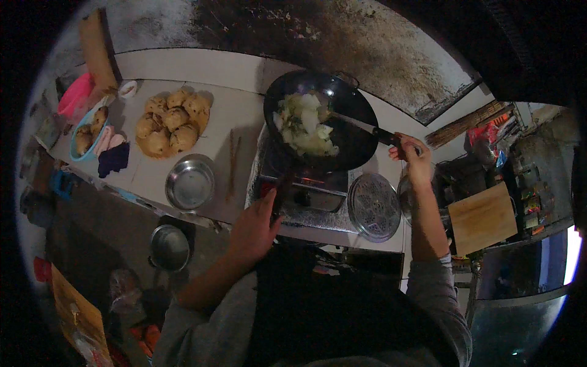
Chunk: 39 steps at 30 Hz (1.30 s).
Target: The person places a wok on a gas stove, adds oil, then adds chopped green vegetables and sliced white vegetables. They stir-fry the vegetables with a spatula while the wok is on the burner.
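Note:
A dark wok (pixel 353 142) sits over a gas stove (pixel 316 197) with chopped pale-green vegetables (pixel 305 121), perhaps cabbage, in it. My left hand (pixel 257 225) grips the wok's dark handle (pixel 285 188), which points toward me. With my right hand (pixel 412 153) I hold a spatula (pixel 353 121) by its dark handle. The spatula's blade end reaches into the vegetables, which partly hide it. An orange glow shows under the wok's near side.
Left of the stove are chopsticks (pixel 233 160), a metal bowl (pixel 190 183), several brown round buns or loaves (pixel 174 121) and a blue basket (pixel 75 153). A perforated metal steamer plate (pixel 375 206) lies right of the stove, near a wooden board (pixel 484 220). A metal pot (pixel 169 247) stands lower left.

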Each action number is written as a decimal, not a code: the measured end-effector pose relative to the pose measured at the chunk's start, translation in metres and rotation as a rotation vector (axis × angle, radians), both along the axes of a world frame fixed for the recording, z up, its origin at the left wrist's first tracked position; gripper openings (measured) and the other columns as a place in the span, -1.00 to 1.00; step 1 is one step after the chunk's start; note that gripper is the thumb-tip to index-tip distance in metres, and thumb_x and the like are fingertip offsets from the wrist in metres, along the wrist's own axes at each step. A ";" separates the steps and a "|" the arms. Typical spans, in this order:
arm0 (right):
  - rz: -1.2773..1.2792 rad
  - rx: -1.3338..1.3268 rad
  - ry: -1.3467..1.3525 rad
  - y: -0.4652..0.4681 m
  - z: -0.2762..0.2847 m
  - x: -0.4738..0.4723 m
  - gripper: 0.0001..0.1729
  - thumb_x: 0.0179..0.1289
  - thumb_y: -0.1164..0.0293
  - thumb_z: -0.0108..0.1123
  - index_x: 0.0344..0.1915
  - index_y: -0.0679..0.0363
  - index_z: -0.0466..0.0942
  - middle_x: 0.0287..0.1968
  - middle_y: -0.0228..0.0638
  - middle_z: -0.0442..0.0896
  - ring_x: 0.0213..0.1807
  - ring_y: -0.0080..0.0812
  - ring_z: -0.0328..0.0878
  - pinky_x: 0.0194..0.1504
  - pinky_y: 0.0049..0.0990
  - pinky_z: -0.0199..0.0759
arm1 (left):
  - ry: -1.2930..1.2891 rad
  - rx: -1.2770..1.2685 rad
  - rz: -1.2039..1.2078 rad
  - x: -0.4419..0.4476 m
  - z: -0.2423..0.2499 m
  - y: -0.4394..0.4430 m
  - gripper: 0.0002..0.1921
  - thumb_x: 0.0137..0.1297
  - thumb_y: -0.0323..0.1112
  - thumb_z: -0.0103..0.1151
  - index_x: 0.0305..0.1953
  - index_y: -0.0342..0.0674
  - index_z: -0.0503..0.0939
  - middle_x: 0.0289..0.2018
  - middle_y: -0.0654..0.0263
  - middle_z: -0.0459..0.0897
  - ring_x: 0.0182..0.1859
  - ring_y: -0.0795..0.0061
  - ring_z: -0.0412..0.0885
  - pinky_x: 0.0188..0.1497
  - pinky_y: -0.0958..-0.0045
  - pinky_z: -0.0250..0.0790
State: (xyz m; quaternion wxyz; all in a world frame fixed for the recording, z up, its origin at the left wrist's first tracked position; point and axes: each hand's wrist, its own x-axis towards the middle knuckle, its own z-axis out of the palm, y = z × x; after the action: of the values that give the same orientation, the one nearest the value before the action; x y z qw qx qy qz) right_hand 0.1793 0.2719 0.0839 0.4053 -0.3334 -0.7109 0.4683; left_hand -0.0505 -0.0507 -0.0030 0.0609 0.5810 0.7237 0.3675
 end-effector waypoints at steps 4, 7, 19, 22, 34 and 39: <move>-0.067 0.101 -0.149 -0.023 0.050 0.009 -0.70 0.28 0.39 0.06 -0.14 0.44 0.50 -0.50 -0.20 0.60 -0.53 -0.48 0.54 -0.46 -0.56 0.42 | -0.022 -0.040 -0.019 -0.001 0.014 -0.003 -0.40 0.17 -0.29 0.15 0.21 -0.31 0.19 -0.15 -0.01 0.51 -0.19 0.01 0.53 -0.19 0.16 0.41; -0.158 0.088 -0.306 -0.011 0.065 0.014 -0.70 0.26 0.35 0.08 -0.25 0.44 0.52 -0.55 -0.23 0.60 -0.57 -0.48 0.55 -0.50 -0.56 0.42 | -0.018 -0.060 -0.008 -0.001 0.020 -0.005 -0.40 0.16 -0.31 0.15 0.20 -0.33 0.19 -0.15 -0.02 0.51 -0.19 0.01 0.53 -0.19 0.16 0.41; 0.087 -0.742 0.420 0.016 -0.100 -0.019 -0.68 0.30 0.26 -0.05 -0.23 0.33 0.45 -0.40 -0.16 0.60 -0.44 -0.35 0.55 -0.38 -0.50 0.44 | -0.035 0.066 -0.029 -0.004 0.018 0.003 -0.43 0.14 -0.34 0.16 0.17 -0.35 0.22 -0.20 -0.03 0.52 -0.22 -0.02 0.53 -0.22 0.14 0.41; -0.121 -0.509 0.369 -0.011 -0.089 -0.044 -0.67 0.31 0.26 -0.05 -0.21 0.35 0.47 -0.38 -0.13 0.61 -0.42 -0.35 0.56 -0.37 -0.52 0.42 | -0.041 0.030 -0.020 -0.006 0.023 0.001 -0.43 0.15 -0.34 0.15 0.17 -0.34 0.23 -0.21 -0.03 0.52 -0.23 -0.02 0.53 -0.23 0.14 0.40; -0.112 0.279 -0.080 -0.039 0.001 0.003 -0.62 0.30 0.32 0.09 -0.05 0.44 0.48 -0.41 -0.23 0.62 -0.43 -0.46 0.58 -0.34 -0.52 0.46 | -0.076 0.060 -0.019 -0.004 0.009 -0.003 -0.42 0.16 -0.33 0.15 0.19 -0.33 0.21 -0.17 -0.03 0.51 -0.21 0.00 0.53 -0.22 0.14 0.40; -0.213 0.242 -0.288 -0.035 0.024 0.003 -0.66 0.25 0.32 0.12 -0.17 0.44 0.53 -0.45 -0.19 0.61 -0.48 -0.47 0.57 -0.38 -0.55 0.45 | -0.105 0.031 -0.018 -0.008 0.015 -0.002 -0.43 0.17 -0.32 0.14 0.18 -0.33 0.22 -0.15 -0.03 0.51 -0.17 0.01 0.52 -0.18 0.15 0.40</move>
State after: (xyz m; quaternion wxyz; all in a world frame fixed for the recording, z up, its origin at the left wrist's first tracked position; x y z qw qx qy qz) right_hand 0.1822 0.2372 0.1078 0.3838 -0.4188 -0.7733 0.2817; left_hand -0.0582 -0.0532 0.0119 0.0931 0.5683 0.7083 0.4082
